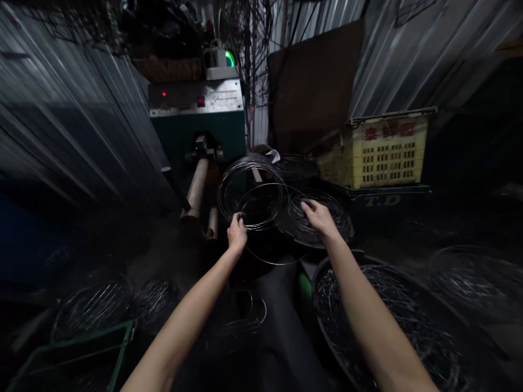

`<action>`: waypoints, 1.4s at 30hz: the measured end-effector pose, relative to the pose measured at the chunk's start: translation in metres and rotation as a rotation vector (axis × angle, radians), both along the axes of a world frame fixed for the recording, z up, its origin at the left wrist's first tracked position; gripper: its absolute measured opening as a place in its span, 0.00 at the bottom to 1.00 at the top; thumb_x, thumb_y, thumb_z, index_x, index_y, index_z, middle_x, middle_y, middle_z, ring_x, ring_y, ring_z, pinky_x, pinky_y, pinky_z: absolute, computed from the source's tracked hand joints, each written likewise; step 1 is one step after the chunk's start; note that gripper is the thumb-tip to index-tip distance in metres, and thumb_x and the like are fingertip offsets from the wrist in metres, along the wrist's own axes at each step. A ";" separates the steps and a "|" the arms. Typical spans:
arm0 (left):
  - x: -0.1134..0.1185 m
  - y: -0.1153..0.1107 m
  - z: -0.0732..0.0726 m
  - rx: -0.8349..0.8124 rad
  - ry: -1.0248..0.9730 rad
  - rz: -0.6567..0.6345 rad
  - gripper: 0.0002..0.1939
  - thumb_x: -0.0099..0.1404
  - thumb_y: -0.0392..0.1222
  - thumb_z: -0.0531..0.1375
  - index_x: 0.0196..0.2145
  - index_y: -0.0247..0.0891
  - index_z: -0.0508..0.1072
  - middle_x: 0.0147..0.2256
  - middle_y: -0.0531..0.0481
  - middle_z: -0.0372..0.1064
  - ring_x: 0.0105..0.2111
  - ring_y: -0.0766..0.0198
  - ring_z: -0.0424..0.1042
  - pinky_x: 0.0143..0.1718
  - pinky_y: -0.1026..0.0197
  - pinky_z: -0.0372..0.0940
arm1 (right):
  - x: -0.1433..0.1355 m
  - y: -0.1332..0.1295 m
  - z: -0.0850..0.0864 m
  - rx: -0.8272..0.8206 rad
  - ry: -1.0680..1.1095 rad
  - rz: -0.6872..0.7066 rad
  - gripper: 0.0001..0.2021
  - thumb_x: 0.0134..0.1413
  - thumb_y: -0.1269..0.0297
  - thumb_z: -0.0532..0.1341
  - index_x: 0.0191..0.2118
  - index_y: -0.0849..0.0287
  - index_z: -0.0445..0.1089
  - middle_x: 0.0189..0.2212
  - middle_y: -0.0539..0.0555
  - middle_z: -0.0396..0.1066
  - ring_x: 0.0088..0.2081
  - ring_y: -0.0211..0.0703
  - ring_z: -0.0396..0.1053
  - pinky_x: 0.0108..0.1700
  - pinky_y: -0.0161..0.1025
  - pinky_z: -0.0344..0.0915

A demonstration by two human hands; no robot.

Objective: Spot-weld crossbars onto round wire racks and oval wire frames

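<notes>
Green machine point(196, 128) at left; then the left hand point(237, 234), fingers clamped on a thin wire ring point(281, 264) that spans toward a round tray's point(312, 243) left edge; there the right hand point(321, 218), fingers bunched, grip impossible to tell; then a yellow crate point(392, 139).

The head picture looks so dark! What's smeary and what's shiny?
Head view: dim light, with the darkest patches nearly black; head view: the wire coil at lower left is smeared, while the yellow crate looks clearer; head view: the thin wire by the hands glints, and the green light glows brightly.
</notes>
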State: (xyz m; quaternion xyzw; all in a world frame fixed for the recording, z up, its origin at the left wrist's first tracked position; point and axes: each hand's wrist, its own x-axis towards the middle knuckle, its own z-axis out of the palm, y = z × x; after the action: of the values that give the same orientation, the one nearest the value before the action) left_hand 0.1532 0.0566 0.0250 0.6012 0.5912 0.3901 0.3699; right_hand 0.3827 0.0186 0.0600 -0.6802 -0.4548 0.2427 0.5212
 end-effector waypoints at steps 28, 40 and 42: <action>-0.210 -0.213 0.047 0.130 0.447 -0.254 0.09 0.65 0.43 0.52 0.35 0.37 0.69 0.33 0.48 0.70 0.35 0.63 0.69 0.39 0.60 0.65 | -0.122 -0.137 0.006 0.217 -0.423 0.923 0.10 0.59 0.65 0.52 0.43 0.53 0.69 0.33 0.53 0.70 0.33 0.43 0.68 0.34 0.41 0.68; -0.185 -0.174 -0.030 -0.070 0.325 -0.404 0.18 0.68 0.43 0.46 0.54 0.39 0.57 0.42 0.46 0.71 0.38 0.63 0.71 0.42 0.62 0.63 | -0.175 -0.119 -0.057 0.212 -0.487 0.994 0.10 0.63 0.67 0.47 0.42 0.57 0.64 0.47 0.60 0.66 0.46 0.45 0.66 0.47 0.45 0.66; -0.182 -0.169 -0.033 -0.090 0.312 -0.476 0.17 0.68 0.46 0.47 0.52 0.40 0.61 0.39 0.48 0.71 0.37 0.64 0.71 0.41 0.64 0.61 | -0.176 -0.116 -0.063 0.199 -0.431 1.010 0.10 0.64 0.66 0.46 0.43 0.57 0.63 0.44 0.59 0.67 0.44 0.44 0.67 0.46 0.44 0.66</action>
State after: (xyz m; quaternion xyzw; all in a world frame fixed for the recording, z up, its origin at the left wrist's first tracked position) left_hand -0.0291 -0.1123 -0.0079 0.7586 0.5001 0.1687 0.3820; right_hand 0.2069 -0.0977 -0.0028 -0.3596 -0.8412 0.2735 0.2970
